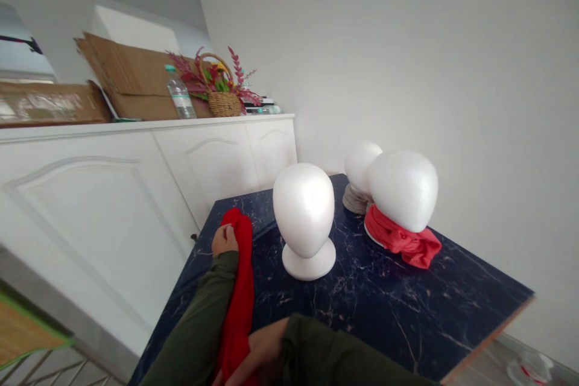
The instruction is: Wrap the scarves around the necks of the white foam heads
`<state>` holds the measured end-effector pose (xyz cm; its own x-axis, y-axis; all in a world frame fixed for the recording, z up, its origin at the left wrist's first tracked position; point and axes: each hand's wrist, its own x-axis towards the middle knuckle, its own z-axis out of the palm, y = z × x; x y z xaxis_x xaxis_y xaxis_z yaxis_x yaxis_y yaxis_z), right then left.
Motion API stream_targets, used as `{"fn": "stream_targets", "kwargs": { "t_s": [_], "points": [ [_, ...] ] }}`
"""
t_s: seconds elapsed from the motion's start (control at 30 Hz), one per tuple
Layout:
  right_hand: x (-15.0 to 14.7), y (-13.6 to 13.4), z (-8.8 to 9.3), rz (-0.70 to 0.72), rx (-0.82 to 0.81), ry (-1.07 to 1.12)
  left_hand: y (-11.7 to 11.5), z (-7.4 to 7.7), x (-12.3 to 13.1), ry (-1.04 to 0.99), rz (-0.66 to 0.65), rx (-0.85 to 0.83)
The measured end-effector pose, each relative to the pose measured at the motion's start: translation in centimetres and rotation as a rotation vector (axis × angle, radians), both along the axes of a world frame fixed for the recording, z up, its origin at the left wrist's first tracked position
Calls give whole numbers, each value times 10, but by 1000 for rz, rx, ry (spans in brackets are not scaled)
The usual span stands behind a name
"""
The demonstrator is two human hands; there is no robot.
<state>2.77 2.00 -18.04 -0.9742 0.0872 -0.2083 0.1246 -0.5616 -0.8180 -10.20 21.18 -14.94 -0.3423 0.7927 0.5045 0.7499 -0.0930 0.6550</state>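
A long red scarf (245, 265), bunched lengthwise, lies along the left part of the dark marbled table and runs down toward me. Near its far end my left hand (225, 240) is closed on the fabric. Closer to me, my right hand (266, 350) grips its near part, with the fingertips partly hidden at the bottom of the view. To the right of the scarf a bare white foam head (304, 210) stands upright on its round base. Neither hand touches it.
At the right stands a foam head (404, 190) with coral-red cloth (402, 244) around its neck. Behind it another foam head (360, 166) has grey-beige cloth (356, 200) at its neck. A white cabinet (85, 211) on the left carries cardboard, a bottle (181, 95) and a flower basket (225, 104).
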Motion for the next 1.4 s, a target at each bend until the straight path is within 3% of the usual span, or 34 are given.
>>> {"fn": "stream_targets", "kwargs": {
  "t_s": [0.1,0.17,0.23,0.33,0.4,0.5,0.63,0.7,0.77,0.9,1.13,1.3,1.4],
  "points": [
    [16,2,15,-207,-26,26,-22,-2,8,-123,28,-69],
    [22,5,21,-418,87,-5,-41,-2,8,-164,4,-119],
    [26,6,22,-693,405,-135,-64,-2,2,-166,-53,-154],
    [33,5,23,-1079,1057,-450,-101,-5,-10,-122,-173,-190],
    [40,2,24,-1250,1301,-592,-120,-9,-16,-102,-231,-217],
    [55,-3,26,-1528,1343,-659,-135,-14,-16,-115,-227,-240],
    [80,-1,20,-2034,1127,-622,-135,-16,-1,-171,-180,-208],
    [92,6,16,-2194,1120,-619,-133,-16,9,-208,-172,-186],
    [102,15,13,-2204,1187,-650,-132,-16,17,-251,-162,-165],
    [113,33,17,-1963,1200,-750,-138,-19,27,-321,-159,-115],
    [120,46,31,-1758,1202,-827,-157,-19,31,-252,-334,12],
    [118,43,34,-1798,1320,-779,-167,-9,35,-121,-431,69],
    [105,33,35,-1791,1311,-574,-171,-8,38,-96,-531,93]
  ]
}}
